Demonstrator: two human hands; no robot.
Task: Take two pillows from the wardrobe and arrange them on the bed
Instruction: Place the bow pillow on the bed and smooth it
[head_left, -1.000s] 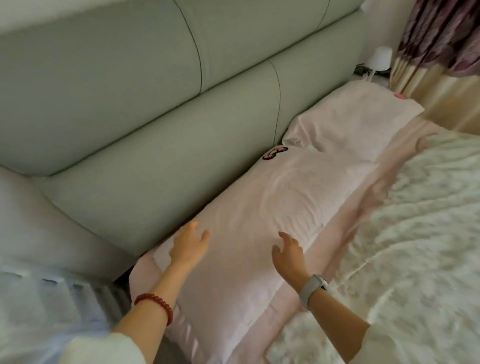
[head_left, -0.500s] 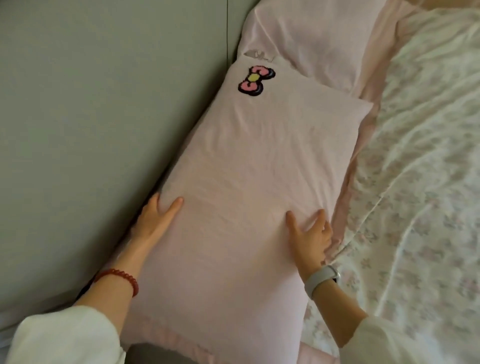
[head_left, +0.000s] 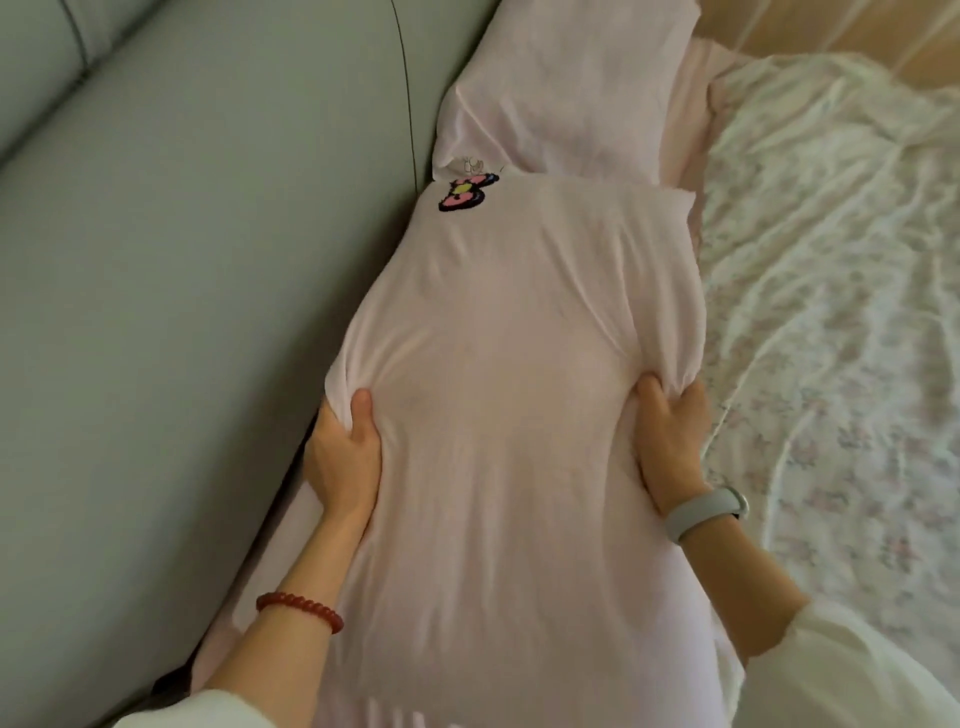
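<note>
Near pillow (head_left: 509, 415): pink, lying lengthwise on the bed beside the green headboard (head_left: 182, 312), its far end touching the far pillow (head_left: 566, 88). A bow patch (head_left: 464, 193) sits at its far left corner.

Far pillow: also pink, against the headboard, further along the bed. Both pillows are out of the wardrobe and at the head of the bed.

Left hand (head_left: 343, 457): closed on the pillow's left edge, thumb on top, cloth bunched under it. A red bead bracelet (head_left: 300, 610) is on that wrist.

Right hand (head_left: 670, 436): closed on the right edge, fingers dug into the cover, folds pulling in towards the grip. A grey band (head_left: 706, 512) is on that wrist.

What changed: half a second ago both hands lay flat and open on top of the pillow; now they have slid out to its sides and clenched. The cover, smooth before, is drawn tight across the middle with creases running to each hand.

What it means: I'd say patting has given way to a proper hold, likely to shift or plump this pillow. Fetching looks done; only the final arranging seems left.

Quilt (head_left: 831, 312): floral, rumpled, just beside the pillows on the right.
</note>
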